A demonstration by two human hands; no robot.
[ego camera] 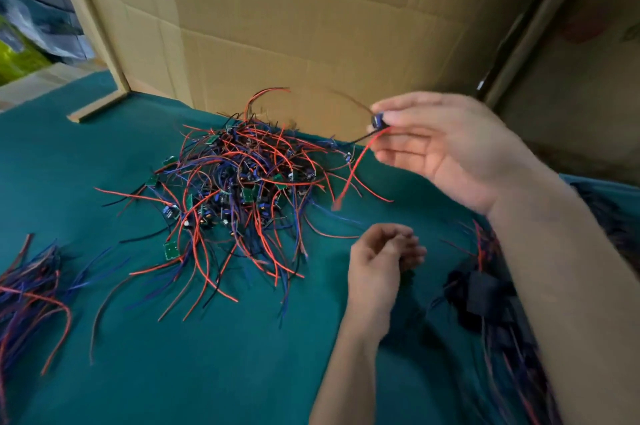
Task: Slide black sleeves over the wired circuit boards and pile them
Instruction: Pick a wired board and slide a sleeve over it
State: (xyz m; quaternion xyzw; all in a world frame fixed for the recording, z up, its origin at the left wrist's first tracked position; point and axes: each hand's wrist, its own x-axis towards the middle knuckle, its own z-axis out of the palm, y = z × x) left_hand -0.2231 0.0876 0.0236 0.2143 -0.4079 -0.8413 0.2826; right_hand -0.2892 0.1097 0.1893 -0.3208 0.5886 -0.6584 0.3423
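A heap of small green circuit boards with red, blue and black wires (239, 189) lies on the green cloth in the middle. My right hand (446, 147) is raised to the right of the heap and pinches one wired board (377, 122) between thumb and fingertips; its red wire (349, 178) hangs down. My left hand (381, 261) hovers lower, fingers curled; whether it holds anything I cannot tell. Black sleeves (485, 296) lie in a loose group under my right forearm.
A second bundle of wired pieces (31, 286) lies at the left edge. A large cardboard box wall (294, 26) stands behind the heap. The green cloth (173, 372) covers the table. More wires (512, 372) trail at the lower right.
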